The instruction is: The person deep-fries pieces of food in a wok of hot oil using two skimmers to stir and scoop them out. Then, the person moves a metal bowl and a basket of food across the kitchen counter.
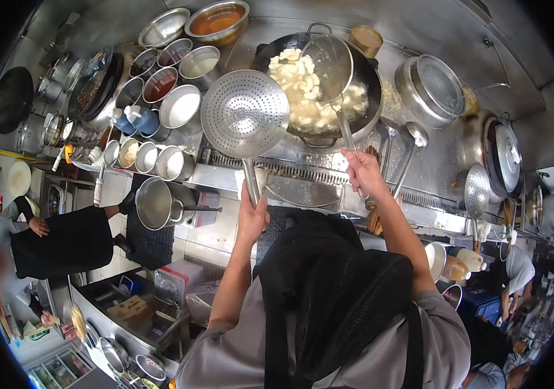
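Note:
My left hand [251, 217] is wrapped round the handle of a wide perforated strainer [244, 113], held level just left of the wok. Closed on a thin metal handle, my right hand [363, 174] holds a wire mesh skimmer [327, 68] over the wok. Inside the black wok [374, 97], pale chunks of food [295, 74] lie in bubbling oil; some are heaped beside the skimmer's left edge. The skimmer's mesh covers part of the oil behind it.
Bowls of sauce and powder [180, 106] crowd the left. Ladles [417, 135], a lidded steel pot [431, 91] and another perforated strainer [477, 189] are on the right. A person in a black apron [63, 243] stands far left; other people are at lower right.

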The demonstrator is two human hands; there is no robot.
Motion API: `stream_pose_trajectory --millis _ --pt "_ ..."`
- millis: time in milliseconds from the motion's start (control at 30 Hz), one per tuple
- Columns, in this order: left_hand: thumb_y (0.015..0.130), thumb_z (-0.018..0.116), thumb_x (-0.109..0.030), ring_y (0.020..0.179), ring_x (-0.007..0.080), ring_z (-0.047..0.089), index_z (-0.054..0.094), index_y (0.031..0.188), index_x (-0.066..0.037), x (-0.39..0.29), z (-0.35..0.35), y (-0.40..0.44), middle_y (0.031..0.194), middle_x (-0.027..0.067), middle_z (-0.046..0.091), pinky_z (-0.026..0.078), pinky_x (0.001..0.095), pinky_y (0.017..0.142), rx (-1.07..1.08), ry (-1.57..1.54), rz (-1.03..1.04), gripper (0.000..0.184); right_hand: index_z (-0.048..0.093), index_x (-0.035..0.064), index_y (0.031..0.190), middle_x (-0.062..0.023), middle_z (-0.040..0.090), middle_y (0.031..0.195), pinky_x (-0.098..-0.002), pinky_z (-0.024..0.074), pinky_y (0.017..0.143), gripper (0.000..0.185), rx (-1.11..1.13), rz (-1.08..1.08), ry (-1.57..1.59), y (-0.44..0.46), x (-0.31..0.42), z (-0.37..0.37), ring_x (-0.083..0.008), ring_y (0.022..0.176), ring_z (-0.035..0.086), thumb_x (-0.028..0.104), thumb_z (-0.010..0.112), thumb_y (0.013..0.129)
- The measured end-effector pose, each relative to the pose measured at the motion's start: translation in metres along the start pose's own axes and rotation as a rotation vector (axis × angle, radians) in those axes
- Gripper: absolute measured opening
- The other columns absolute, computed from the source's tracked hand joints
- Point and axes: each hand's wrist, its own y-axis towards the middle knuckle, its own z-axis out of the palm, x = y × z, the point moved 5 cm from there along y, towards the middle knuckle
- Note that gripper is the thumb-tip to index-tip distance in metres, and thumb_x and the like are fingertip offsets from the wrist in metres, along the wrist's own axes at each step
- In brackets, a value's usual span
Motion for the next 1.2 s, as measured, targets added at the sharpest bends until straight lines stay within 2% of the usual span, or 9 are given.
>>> stream_pose_trajectory --millis 267,367,567,667,767,800,1000,1100,1200 --pt "0.099 0.052 -0.003 0.053 0.0089 0.047 0.019 0.159 -0.007 -0.008 0.007 -0.003 0.084 0.0029 0.05 0.043 0.0254 0.045 -0.026 -0.03 -0.022 0.069 0.063 0.0035 0.134 -0.0007 0.05 0.059 -0.0297 0.0415 0.037 0.041 -0.106 0.086 -0.319 -0.05 0.026 -0.001 -0.0093 0.043 0.046 0.032 0.051 0.108" --pt "0.099 0.051 -0.003 0.053 0.0089 0.047 0.019 0.159 -0.007 -0.008 0.008 -0.004 0.084 0.003 0.05 0.043 0.0258 0.045 -0.03 -0.034 -0.007 0.069 0.063 0.0037 0.133 0.0024 0.045 0.058 -0.0277 0.0357 0.037 0.043 -0.108 0.068 -0.319 -0.065 0.029 -0.001 -0.0074 0.043 0.042 0.036 0.053 0.107" --pt "0.098 0.052 -0.003 0.052 0.0102 0.051 0.018 0.16 -0.009 -0.003 0.006 -0.002 0.086 0.0069 0.056 0.043 0.0267 0.044 -0.02 -0.038 -0.003 0.07 0.068 0.0086 0.128 0.0012 0.048 0.059 -0.0275 0.04 0.042 0.036 -0.116 0.075 -0.491 -0.097 0.061 0.005 -0.0061 0.046 0.047 0.034 0.055 0.106" --pt "0.099 0.052 -0.003 0.052 0.0101 0.051 0.019 0.16 -0.009 -0.004 0.007 -0.002 0.085 0.0062 0.055 0.044 0.0264 0.045 -0.026 -0.023 -0.008 0.07 0.069 0.0054 0.121 -0.014 0.056 0.061 -0.0421 0.0469 0.057 0.033 -0.093 0.033 -0.585 -0.104 0.064 0.005 -0.0221 0.052 0.058 0.031 0.054 0.106" --pt "0.099 0.051 -0.003 0.052 0.01 0.051 0.02 0.16 -0.009 -0.003 0.007 -0.003 0.085 0.0061 0.055 0.044 0.0265 0.046 -0.019 -0.032 0.003 0.069 0.069 0.0045 0.116 -0.0237 0.062 0.07 -0.0492 0.047 0.066 0.031 -0.137 -0.218 -0.722 -0.091 0.033 0.005 -0.041 0.063 0.061 0.03 0.054 0.105" --pt "0.099 0.051 -0.003 0.052 0.01 0.051 0.02 0.16 -0.009 -0.003 0.008 -0.002 0.086 0.0062 0.055 0.044 0.0265 0.045 -0.013 -0.044 0.01 0.069 0.068 0.0023 0.108 -0.0293 0.064 0.08 -0.055 0.0462 0.071 0.031 -0.121 -0.152 -0.717 -0.087 0.038 0.01 -0.0513 0.076 0.06 0.029 0.053 0.105" --pt "0.099 0.051 -0.003 0.051 0.0099 0.051 0.018 0.16 -0.01 0.004 0.007 -0.001 0.088 0.0066 0.055 0.044 0.0265 0.044 -0.023 -0.058 0.016 0.07 0.064 0.0015 0.098 -0.03 0.064 0.084 -0.0597 0.0462 0.072 0.027 -0.187 -0.358 -0.807 -0.063 0.015 0.001 -0.0519 0.081 0.061 0.026 0.054 0.104" --pt "0.099 0.051 -0.003 0.051 0.0099 0.051 0.017 0.16 -0.009 0.005 0.008 -0.001 0.087 0.0063 0.055 0.044 0.0266 0.044 -0.028 -0.053 0.018 0.071 0.066 0.0005 0.107 -0.0298 0.065 0.092 -0.0548 0.0485 0.076 0.025 -0.198 -0.211 -0.855 -0.053 -0.002 -0.003 -0.051 0.09 0.061 0.022 0.054 0.103" --pt "0.098 0.052 -0.003 0.051 0.0098 0.05 0.019 0.16 -0.009 0.003 0.008 -0.002 0.087 0.0059 0.055 0.043 0.0266 0.044 -0.022 -0.049 0.006 0.07 0.067 0.0012 0.112 -0.0294 0.066 0.095 -0.0548 0.0496 0.076 0.024 -0.218 -0.255 -0.906 -0.037 -0.013 -0.005 -0.0509 0.09 0.062 0.02 0.055 0.103"
